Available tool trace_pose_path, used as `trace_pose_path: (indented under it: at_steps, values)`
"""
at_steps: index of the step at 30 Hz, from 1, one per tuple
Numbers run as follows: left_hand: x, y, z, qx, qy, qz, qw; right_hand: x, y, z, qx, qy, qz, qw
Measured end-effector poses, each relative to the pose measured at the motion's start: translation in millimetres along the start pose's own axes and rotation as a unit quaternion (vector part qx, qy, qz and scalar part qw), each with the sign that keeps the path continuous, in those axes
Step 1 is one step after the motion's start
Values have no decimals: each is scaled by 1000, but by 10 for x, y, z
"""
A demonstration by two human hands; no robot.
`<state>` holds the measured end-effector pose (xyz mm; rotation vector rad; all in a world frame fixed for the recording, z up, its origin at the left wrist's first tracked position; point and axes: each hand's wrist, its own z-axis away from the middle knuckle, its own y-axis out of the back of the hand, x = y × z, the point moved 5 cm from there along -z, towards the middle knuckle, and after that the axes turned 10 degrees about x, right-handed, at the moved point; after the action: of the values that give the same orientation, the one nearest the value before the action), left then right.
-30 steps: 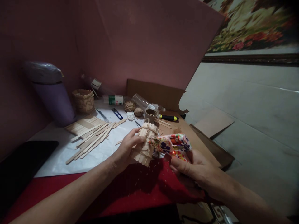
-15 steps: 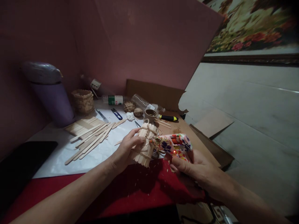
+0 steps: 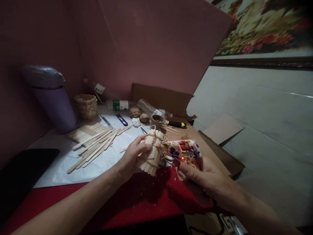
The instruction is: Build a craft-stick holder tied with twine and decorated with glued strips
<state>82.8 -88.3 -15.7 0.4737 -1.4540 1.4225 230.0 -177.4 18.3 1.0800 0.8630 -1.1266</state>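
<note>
My left hand [image 3: 134,155] is closed around a small bundle of craft sticks [image 3: 150,163] bound with twine near its top and lower part. The bundle tilts slightly, its rounded stick ends pointing down over the red cloth. In my right hand [image 3: 195,173] is a flower-patterned glue gun [image 3: 181,150] with a small red light lit on its side. Its nozzle points left and reaches the bundle's right side near the upper twine; whether it touches cannot be made out. The trigger fingers are partly hidden behind the handle.
Loose craft sticks [image 3: 97,148] lie on white paper [image 3: 53,169] at left, beside a purple tumbler [image 3: 55,104] and a woven-looking pot [image 3: 86,107]. Behind the bundle are a blue cutter [image 3: 121,119], twine balls [image 3: 135,112], a tape roll [image 3: 157,120], plastic bottles [image 3: 148,106] and a yellow-black handle [image 3: 176,124].
Both hands, the bundle and the glue gun stay almost in place. The view has shifted very slightly.
</note>
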Motion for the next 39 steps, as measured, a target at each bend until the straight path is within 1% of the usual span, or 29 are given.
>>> trace_pose_path:
  at_steps: [4,7,12,15,17,19,20,23,25,31,39]
  values:
    - [-9,4,0,-4,5,-3,1000,20,3,0,7,0,0,1000]
    - [-15,21,1,-5,-1,-12,1000,37,21,27,14,2,-33,999]
    - [-59,58,-9,-22,13,-14,1000,-26,133,135,81,25,-117,989]
    - [-86,81,-29,-26,22,-9,999,-87,171,192,99,34,-152,983]
    - [-94,88,-38,-28,22,-6,999,-76,185,192,115,28,-150,982]
    - [-94,89,-39,-26,20,-8,999,-21,178,161,125,16,-121,985]
    - [-94,87,-36,-25,20,-11,999,13,160,138,120,11,-101,988]
    - [-86,71,-24,-29,15,-22,999,71,43,69,51,12,-61,997]
    - [-77,59,-20,-32,8,-26,999,66,-16,41,25,17,-46,998]
    - [-63,37,-16,-25,9,-28,999,-19,-67,-2,30,48,-34,998]
    - [-56,22,0,-28,13,-25,999,24,-79,-18,31,44,-43,998]
